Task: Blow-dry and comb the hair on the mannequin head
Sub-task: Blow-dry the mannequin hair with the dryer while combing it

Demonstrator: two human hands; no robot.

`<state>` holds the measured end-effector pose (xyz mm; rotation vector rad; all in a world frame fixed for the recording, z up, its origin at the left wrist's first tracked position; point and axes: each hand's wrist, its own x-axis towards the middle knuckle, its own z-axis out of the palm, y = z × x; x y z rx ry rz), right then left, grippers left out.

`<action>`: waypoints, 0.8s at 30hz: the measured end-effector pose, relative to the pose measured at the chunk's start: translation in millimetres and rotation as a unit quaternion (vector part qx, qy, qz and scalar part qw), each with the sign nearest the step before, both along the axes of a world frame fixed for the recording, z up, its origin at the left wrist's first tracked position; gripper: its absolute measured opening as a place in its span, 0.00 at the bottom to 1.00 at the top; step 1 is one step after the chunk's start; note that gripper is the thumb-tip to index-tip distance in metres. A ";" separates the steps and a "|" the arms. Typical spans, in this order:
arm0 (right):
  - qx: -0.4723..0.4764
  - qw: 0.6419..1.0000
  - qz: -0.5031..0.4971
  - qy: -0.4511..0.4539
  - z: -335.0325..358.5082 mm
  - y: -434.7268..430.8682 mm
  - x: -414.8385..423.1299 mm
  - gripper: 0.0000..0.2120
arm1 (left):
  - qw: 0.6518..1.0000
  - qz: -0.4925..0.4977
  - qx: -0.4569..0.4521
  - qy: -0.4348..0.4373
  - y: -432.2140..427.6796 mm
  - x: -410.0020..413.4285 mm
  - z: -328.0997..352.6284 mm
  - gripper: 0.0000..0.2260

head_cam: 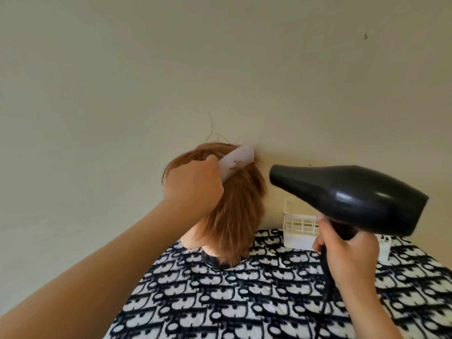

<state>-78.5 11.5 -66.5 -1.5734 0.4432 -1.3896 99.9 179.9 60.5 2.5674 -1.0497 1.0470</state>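
A mannequin head point(192, 241) is seen near the middle of the view, facing away. It is held up on a black stand point(211, 261). The stand is set on the counter point(137, 302), near its back edge. The counter is covered by a black and white cloth point(244, 302) with a busy pattern.

The head is covered in short red-brown hair point(232, 211). A few thin strands are stuck up at the top.

A white comb point(236, 160) is held in the left hand point(193, 187). The fingers are curled round one end of it. The comb is laid against the top of the hair, and its teeth seem to be pushed into the hair, though that part is blurred.

A black hair dryer point(349, 194) is held in the right hand point(347, 255). The handle is wrapped tight by the fingers. The round nozzle is pointed left at the side of the hair and is kept near it, not touching. A black cord point(326, 285) is hung down from the handle, under the hand.

The two hands are kept well apart, one on each side of the head.

A white basket point(300, 223) is set on the counter by the wall point(220, 69), partly hidden by the dryer. A small dark mark point(365, 36) is seen high on the wall.
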 end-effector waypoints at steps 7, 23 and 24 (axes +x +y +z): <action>0.008 1.000 0.009 0.020 -1.1 -0.8 1.7 0.16 | 0.987 -0.033 0.119 -0.104 5.3 -8.7 -29.5 0.05; -0.003 1.000 0.008 0.024 -1.6 -6.3 -0.7 0.15 | 0.961 -0.111 0.220 -0.128 18.9 -11.4 -52.7 0.13; -0.004 1.000 0.007 0.027 -1.7 -7.2 -1.4 0.15 | 0.960 -0.126 0.210 -0.139 20.9 -10.4 -52.7 0.13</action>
